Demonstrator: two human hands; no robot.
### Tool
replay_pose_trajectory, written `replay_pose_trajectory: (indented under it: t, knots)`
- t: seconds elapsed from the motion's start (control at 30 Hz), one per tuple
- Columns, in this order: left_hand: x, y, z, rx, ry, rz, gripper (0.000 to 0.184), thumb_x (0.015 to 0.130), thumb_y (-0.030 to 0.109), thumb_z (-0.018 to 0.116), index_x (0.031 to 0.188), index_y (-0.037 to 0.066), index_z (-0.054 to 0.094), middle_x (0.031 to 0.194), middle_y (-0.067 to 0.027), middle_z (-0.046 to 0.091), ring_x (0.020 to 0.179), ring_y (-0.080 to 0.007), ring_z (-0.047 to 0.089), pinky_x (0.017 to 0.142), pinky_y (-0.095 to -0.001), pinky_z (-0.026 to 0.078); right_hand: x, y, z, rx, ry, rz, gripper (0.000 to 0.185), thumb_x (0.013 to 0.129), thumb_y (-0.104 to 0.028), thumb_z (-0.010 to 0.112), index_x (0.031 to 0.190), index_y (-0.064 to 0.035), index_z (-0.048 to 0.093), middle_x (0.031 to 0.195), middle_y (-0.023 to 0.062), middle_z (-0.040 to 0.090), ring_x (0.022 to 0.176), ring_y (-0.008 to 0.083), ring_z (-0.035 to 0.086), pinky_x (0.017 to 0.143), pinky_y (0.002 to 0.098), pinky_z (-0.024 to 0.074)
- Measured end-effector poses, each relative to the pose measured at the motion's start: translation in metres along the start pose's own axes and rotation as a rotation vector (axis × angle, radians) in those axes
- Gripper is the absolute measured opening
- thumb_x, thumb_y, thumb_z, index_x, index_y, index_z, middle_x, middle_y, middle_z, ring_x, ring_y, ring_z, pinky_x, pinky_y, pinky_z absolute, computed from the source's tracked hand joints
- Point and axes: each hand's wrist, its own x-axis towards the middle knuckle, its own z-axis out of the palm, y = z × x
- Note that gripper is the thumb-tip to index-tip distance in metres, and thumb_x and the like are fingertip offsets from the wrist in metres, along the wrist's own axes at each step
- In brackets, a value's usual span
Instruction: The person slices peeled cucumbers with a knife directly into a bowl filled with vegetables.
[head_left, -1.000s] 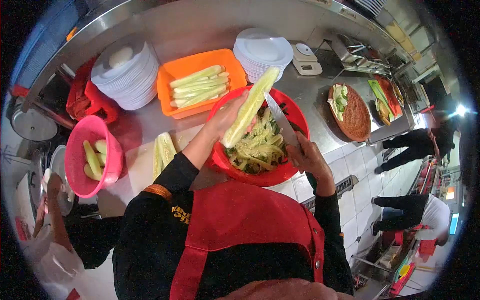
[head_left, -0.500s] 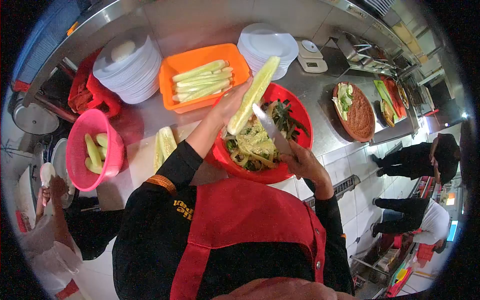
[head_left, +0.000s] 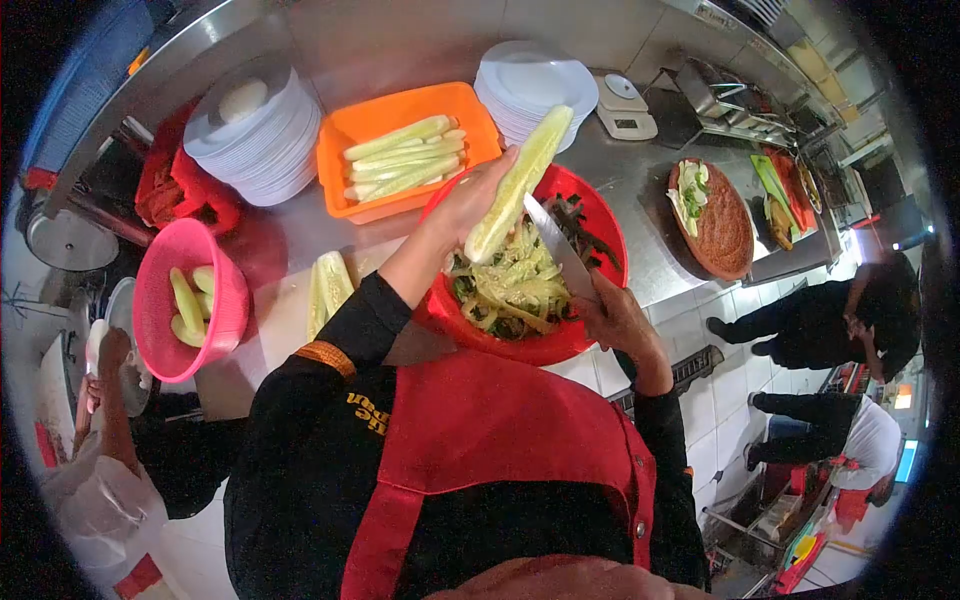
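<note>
My left hand (head_left: 472,200) is closed around a halved cucumber (head_left: 522,185), peeled, its cut face showing pale seeds. In my right hand (head_left: 612,318) is a knife (head_left: 560,250), its blade tip close to the lower edge of the cucumber; whether it touches I cannot tell. Both are held over a red bowl (head_left: 612,215) of cucumber scrapings (head_left: 520,285) and dark green peels. More cucumber halves (head_left: 405,160) lie in an orange tub (head_left: 345,125) behind my left hand. Cut cucumber pieces (head_left: 328,288) rest on a cutting board (head_left: 283,325) to the left.
A pink basket (head_left: 235,290) holds peeled cucumbers at left. Stacks of white plates (head_left: 255,150) and a scale (head_left: 625,110) stand along the wall. A brown round tray (head_left: 725,235) is at right. One person (head_left: 105,490) works at left; two others stand at right.
The knife and my right hand have shifted slightly right and up along the cucumber. My left hand and the cucumber have moved slightly right.
</note>
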Motion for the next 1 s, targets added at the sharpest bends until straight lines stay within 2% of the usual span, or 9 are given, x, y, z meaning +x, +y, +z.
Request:
replay_pose_trajectory:
  t: [0.07, 0.3, 0.37, 0.5, 0.6, 0.67, 0.87, 0.97, 1.0]
  knots:
    - [0.007, -0.002, -0.003, -0.007, -0.002, 0.024, 0.052, 0.090, 0.052, 0.035, 0.094, 0.004, 0.054, 0.067, -0.0053, 0.054, 0.053, -0.0124, 0.053, 0.046, -0.0265, 0.045, -0.001, -0.003, 0.000, 0.058, -0.099, 0.036, 0.024, 0.086, -0.019, 0.054, 0.103, -0.0042, 0.047, 0.056, 0.0065, 0.056, 0.040, 0.0151, 0.053, 0.035, 0.0289, 0.0420]
    - [0.007, 0.003, 0.003, -0.004, 0.033, 0.100, 0.047, 0.092, 0.049, 0.033, 0.089, 0.007, 0.053, 0.064, -0.0045, 0.056, 0.051, -0.0109, 0.052, 0.047, -0.0238, 0.044, -0.002, 0.003, 0.011, 0.043, -0.134, 0.048, 0.029, 0.085, -0.018, 0.055, 0.109, -0.0050, 0.046, 0.055, 0.0071, 0.056, 0.040, 0.0145, 0.054, 0.035, 0.0288, 0.0420]
    - [0.009, 0.001, 0.002, -0.055, 0.032, 0.078, 0.046, 0.092, 0.049, 0.032, 0.090, 0.007, 0.052, 0.064, -0.0047, 0.055, 0.050, -0.0113, 0.052, 0.046, -0.0245, 0.044, -0.005, 0.000, 0.014, 0.131, -0.159, 0.063, 0.018, 0.086, -0.015, 0.054, 0.097, -0.0023, 0.047, 0.053, 0.0030, 0.051, 0.040, 0.0089, 0.046, 0.033, 0.0254, 0.0361]
    - [0.013, -0.005, 0.001, -0.153, 0.016, 0.029, 0.044, 0.092, 0.049, 0.032, 0.094, 0.009, 0.049, 0.064, -0.0052, 0.055, 0.050, -0.0125, 0.052, 0.044, -0.0262, 0.044, -0.007, 0.005, 0.017, 0.048, -0.126, -0.033, 0.021, 0.087, -0.017, 0.055, 0.099, -0.0021, 0.047, 0.054, 0.0035, 0.052, 0.040, 0.0096, 0.048, 0.034, 0.0259, 0.0368]
    - [0.011, 0.001, 0.002, -0.105, 0.081, 0.004, 0.045, 0.092, 0.049, 0.031, 0.095, 0.009, 0.049, 0.065, -0.0056, 0.054, 0.050, -0.0134, 0.051, 0.045, -0.0264, 0.044, -0.012, -0.007, 0.015, 0.077, -0.207, 0.083, 0.026, 0.086, -0.019, 0.055, 0.104, -0.0014, 0.047, 0.056, 0.0049, 0.055, 0.041, 0.0108, 0.051, 0.036, 0.0267, 0.0384]
    - [0.011, 0.003, 0.006, -0.114, 0.094, 0.008, 0.046, 0.092, 0.050, 0.030, 0.094, 0.008, 0.049, 0.064, -0.0055, 0.054, 0.049, -0.0137, 0.051, 0.045, -0.0265, 0.044, -0.019, -0.008, 0.018, -0.040, -0.238, 0.052, 0.034, 0.085, -0.018, 0.056, 0.116, -0.0057, 0.048, 0.070, 0.0111, 0.062, 0.050, 0.0183, 0.060, 0.044, 0.0313, 0.0468]
    - [0.014, 0.002, -0.001, -0.244, 0.096, 0.060, 0.051, 0.092, 0.052, 0.025, 0.093, 0.008, 0.051, 0.062, -0.0054, 0.053, 0.049, -0.0140, 0.050, 0.045, -0.0269, 0.044, -0.031, -0.005, 0.006, -0.071, -0.191, -0.209, 0.024, 0.085, -0.013, 0.053, 0.109, -0.0070, 0.055, 0.089, 0.0133, 0.062, 0.059, 0.0298, 0.062, 0.049, 0.0365, 0.0487]
    - [0.015, 0.001, -0.007, -0.341, 0.091, 0.178, 0.056, 0.088, 0.059, 0.025, 0.099, 0.009, 0.048, 0.066, -0.0046, 0.048, 0.058, -0.0154, 0.050, 0.051, -0.0278, 0.045, -0.036, 0.000, 0.003, -0.120, -0.161, -0.357, 0.041, 0.084, -0.011, 0.057, 0.119, -0.0004, 0.039, 0.063, 0.0117, 0.060, 0.048, 0.0171, 0.059, 0.042, 0.0303, 0.0443]
    - [0.015, 0.000, -0.006, -0.340, 0.087, 0.175, 0.056, 0.088, 0.059, 0.025, 0.099, 0.009, 0.048, 0.066, -0.0046, 0.048, 0.058, -0.0154, 0.050, 0.051, -0.0278, 0.045, -0.037, -0.004, 0.004, -0.119, -0.157, -0.354, 0.041, 0.084, -0.011, 0.057, 0.119, -0.0004, 0.039, 0.063, 0.0117, 0.060, 0.048, 0.0171, 0.059, 0.042, 0.0303, 0.0443]
